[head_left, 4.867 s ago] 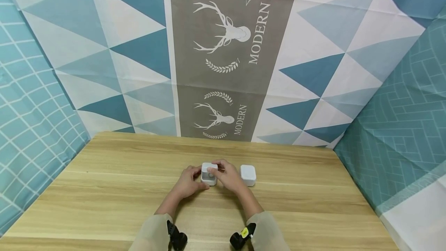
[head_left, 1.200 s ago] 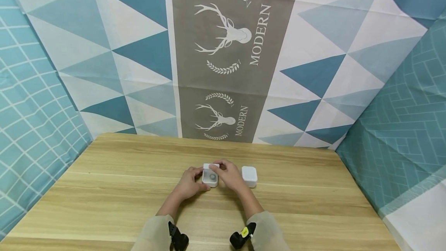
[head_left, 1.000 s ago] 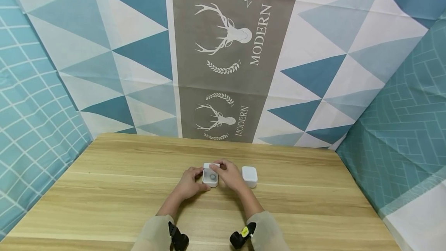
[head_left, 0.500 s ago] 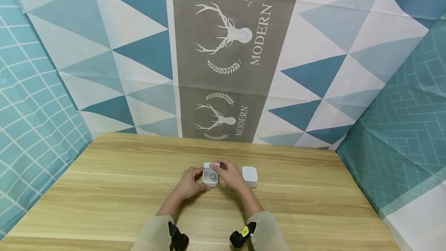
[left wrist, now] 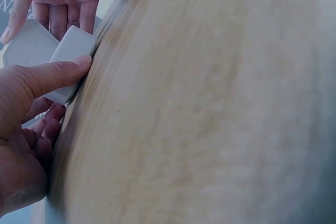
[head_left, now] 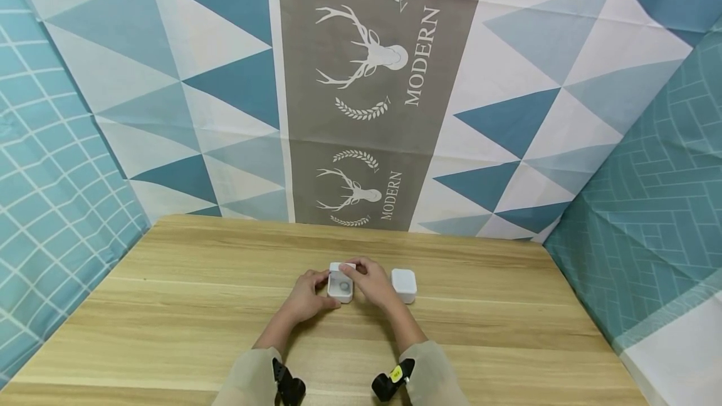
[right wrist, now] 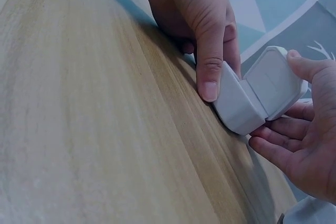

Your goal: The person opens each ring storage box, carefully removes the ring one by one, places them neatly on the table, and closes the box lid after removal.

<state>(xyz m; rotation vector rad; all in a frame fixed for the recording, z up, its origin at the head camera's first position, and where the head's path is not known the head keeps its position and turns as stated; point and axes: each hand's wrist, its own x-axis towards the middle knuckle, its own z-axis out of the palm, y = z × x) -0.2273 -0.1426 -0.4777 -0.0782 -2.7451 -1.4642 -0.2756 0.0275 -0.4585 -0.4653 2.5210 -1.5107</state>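
2 white boxes (head_left: 341, 297), contents (head_left: 345, 285) perhaps grey

In the head view we get bright, even light, with soft shadows on the counter (head_left: 496, 321) near the forearms (head_left: 405, 326). Detail inside the white box (head_left: 341, 297) is too small for us to read clearly. Both wrist views look dimmer and bluer to us; the left one smears the counter's grain and darkens at lower right. In the right one, deep shadow lies beside the fingers (right wrist: 211, 66).
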